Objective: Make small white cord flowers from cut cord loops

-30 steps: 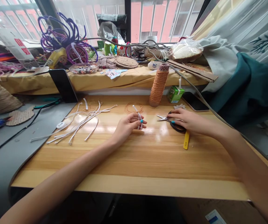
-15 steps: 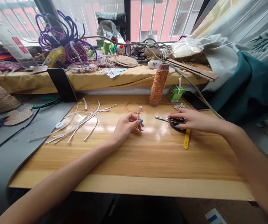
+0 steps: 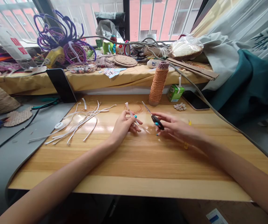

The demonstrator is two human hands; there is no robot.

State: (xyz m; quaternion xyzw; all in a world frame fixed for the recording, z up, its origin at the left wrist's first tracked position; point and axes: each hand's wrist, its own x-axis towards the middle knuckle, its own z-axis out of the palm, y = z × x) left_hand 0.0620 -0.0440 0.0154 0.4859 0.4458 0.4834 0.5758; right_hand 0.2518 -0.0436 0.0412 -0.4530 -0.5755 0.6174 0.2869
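Observation:
My left hand (image 3: 124, 123) pinches a small folded piece of white cord (image 3: 129, 111) between thumb and fingers, its upper end sticking out. To the right, my right hand (image 3: 171, 126) holds a pair of scissors (image 3: 156, 120) by the black handles, the narrow metal blades pointing up and to the left. A gap separates the blades from the white cord. Behind the hands lies a loose coil of thin orange thread (image 3: 137, 108). Several white cord lengths (image 3: 84, 121) are spread to the left of my left hand.
An orange thread cone (image 3: 157, 85) stands at the back, beside a green drink carton (image 3: 175, 92), a phone (image 3: 196, 101) and a small white knotted flower (image 3: 180, 106). A yellow strip (image 3: 186, 145) lies partly behind my right arm. A dark upright phone (image 3: 60, 85) stands back left.
My right hand has lifted the scissors off the table and brought them left, blades turned upward. My left hand has shifted slightly left with the white cord, which now tilts.

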